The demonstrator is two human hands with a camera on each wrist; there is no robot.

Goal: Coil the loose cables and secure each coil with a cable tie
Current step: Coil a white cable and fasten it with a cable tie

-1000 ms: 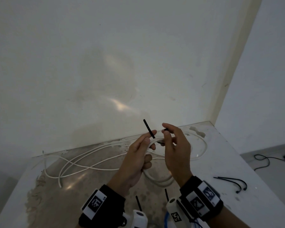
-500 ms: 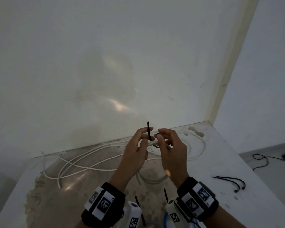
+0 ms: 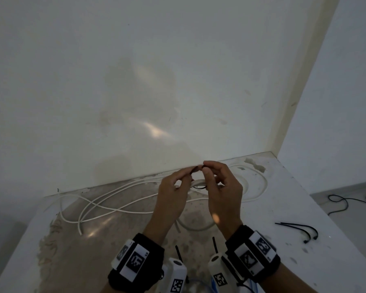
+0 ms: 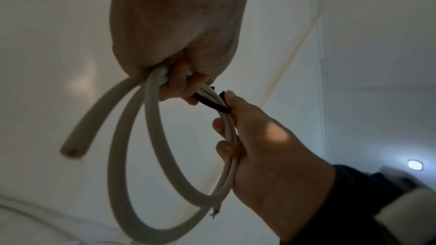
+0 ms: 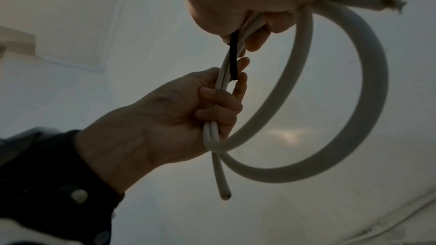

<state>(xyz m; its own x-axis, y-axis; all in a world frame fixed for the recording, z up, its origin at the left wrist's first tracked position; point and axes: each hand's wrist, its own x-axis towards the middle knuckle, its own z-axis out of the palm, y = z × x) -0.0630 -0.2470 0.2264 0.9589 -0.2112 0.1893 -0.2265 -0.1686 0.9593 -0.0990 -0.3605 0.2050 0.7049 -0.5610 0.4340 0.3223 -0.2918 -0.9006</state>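
Head view: my left hand (image 3: pixel 173 195) and right hand (image 3: pixel 222 191) both grip the white coil (image 4: pixel 132 156) above bench centre, pinching the black tie (image 4: pixel 212 104). I'd thread the tail, keep strands bunched, then cinch.

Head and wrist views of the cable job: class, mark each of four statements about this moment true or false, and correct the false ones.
1. Both hands hold the coiled white cable. True: left hand and right hand grip it.
2. The black cable tie lies across the coil's strands. True.
3. The spare cable ties lie left of the hands. False: they lie on the table to the right.
4. All the white cable is coiled. False: loose cable lies spread on the table.
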